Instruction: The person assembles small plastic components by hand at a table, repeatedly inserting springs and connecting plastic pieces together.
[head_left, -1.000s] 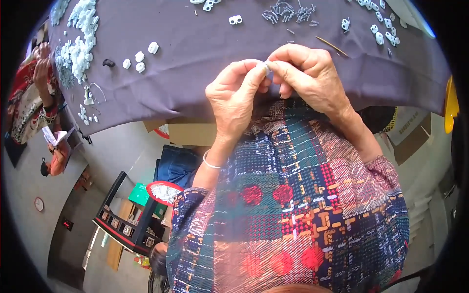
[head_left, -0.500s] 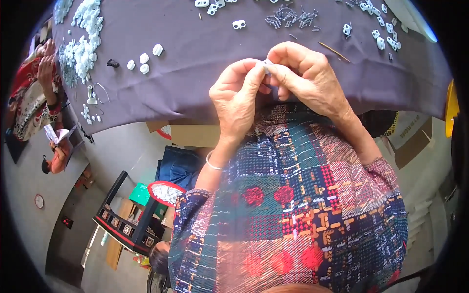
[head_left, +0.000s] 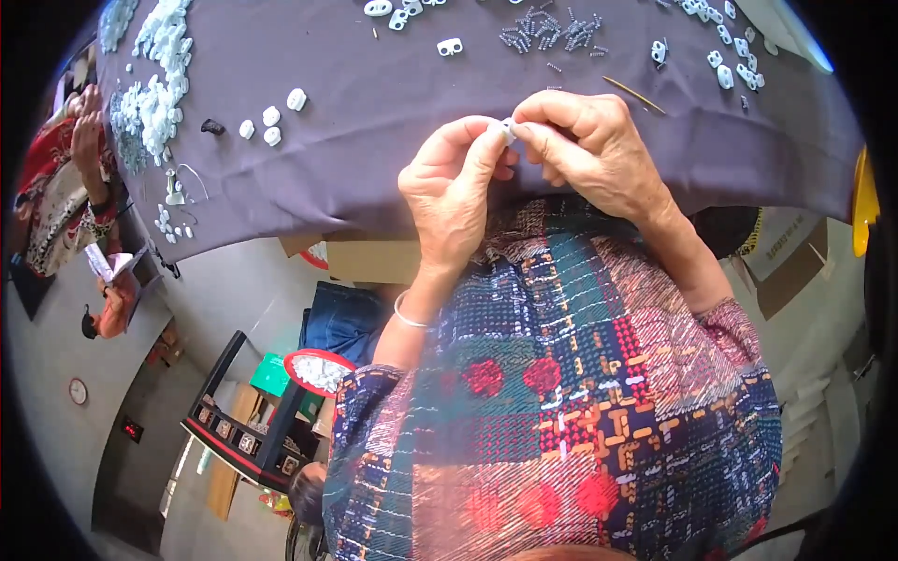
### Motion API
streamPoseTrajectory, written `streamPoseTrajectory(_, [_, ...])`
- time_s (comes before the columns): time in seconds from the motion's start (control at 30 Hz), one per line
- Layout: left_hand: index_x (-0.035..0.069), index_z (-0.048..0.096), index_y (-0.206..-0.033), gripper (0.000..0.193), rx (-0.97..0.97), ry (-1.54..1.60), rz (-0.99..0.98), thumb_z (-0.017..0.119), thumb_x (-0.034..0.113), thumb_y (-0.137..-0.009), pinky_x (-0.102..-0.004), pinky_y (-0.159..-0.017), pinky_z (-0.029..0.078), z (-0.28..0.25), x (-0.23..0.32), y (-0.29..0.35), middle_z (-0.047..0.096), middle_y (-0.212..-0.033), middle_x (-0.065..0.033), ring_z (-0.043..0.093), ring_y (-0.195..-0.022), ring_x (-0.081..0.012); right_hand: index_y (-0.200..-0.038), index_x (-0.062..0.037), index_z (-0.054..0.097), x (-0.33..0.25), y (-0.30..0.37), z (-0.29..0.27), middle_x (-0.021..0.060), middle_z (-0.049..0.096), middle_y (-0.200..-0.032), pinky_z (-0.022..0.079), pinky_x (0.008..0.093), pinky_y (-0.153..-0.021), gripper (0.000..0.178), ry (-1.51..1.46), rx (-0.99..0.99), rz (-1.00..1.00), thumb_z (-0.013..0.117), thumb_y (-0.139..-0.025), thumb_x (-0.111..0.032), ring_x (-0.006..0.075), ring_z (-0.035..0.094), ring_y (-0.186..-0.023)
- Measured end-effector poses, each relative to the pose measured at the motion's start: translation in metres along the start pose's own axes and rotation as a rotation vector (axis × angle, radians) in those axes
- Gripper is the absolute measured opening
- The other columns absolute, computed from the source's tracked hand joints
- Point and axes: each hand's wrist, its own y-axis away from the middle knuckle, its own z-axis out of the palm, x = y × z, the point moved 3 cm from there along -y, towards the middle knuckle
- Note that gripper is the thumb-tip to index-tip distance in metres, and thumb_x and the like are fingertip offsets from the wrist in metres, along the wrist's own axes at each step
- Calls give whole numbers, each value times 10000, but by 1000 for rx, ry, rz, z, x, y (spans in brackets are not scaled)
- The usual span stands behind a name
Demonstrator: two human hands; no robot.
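Note:
Close to the near edge of the cloth-covered table, my left hand [head_left: 456, 178] pinches a small white plastic cord lock [head_left: 508, 131] between thumb and forefinger. My right hand [head_left: 594, 150] meets it from the other side, thumb and forefinger closed at the piece's edge. Fingertips cover most of the piece, so its details are hidden. Beyond my hands lies a pile of small metal springs [head_left: 552, 31]. A thin pointed wooden stick [head_left: 634, 94] rests beyond my right hand. One white two-hole cord lock body [head_left: 450, 47] lies alone farther off.
A heap of white plastic parts [head_left: 154, 103] covers the table's left end. Several white buttons [head_left: 271, 117] and a small black piece [head_left: 212, 126] lie nearer. More two-hole bodies [head_left: 725, 75] are scattered far right. Another person's hand [head_left: 87, 140] shows at the left edge.
My right hand has turned slightly and shifted a little toward the right, its fingers curling in more. My left hand stays nearly in place, still pinching the piece.

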Motion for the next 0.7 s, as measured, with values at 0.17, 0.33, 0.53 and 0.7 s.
streamPoseTrajectory(0.17, [-28,615,-929,121,20,-26,0,603,58,-845,-213,-614,489,2,0,-1,623,-791,-48,578,-681,-94,-853,4,610,0,-1,-1,3,548,-597,413,179,-413,99,-43,-53,51,567,-853,-85,37,498,-468])
streamPoseTrajectory(0.33, [-28,620,-923,118,26,-68,17,612,54,-839,-209,-610,486,2,1,-2,621,-779,-43,573,-665,-88,-853,6,605,5,-5,0,5,549,-596,416,179,-407,101,45,-58,-29,557,-858,-82,37,504,-470])
streamPoseTrajectory(0.53, [-33,620,-918,121,38,-69,17,614,58,-838,-209,-606,485,1,0,-3,623,-772,-42,575,-659,-88,-871,11,604,4,-5,1,8,557,-601,428,182,-411,104,-10,-93,58,547,-863,-75,40,516,-477])
streamPoseTrajectory(0.7, [-35,618,-925,125,38,-72,36,607,56,-841,-208,-596,490,2,2,-4,630,-777,-56,589,-668,-97,-891,17,604,6,-4,2,16,568,-628,436,182,-422,109,-96,-67,57,561,-858,-77,44,517,-477])
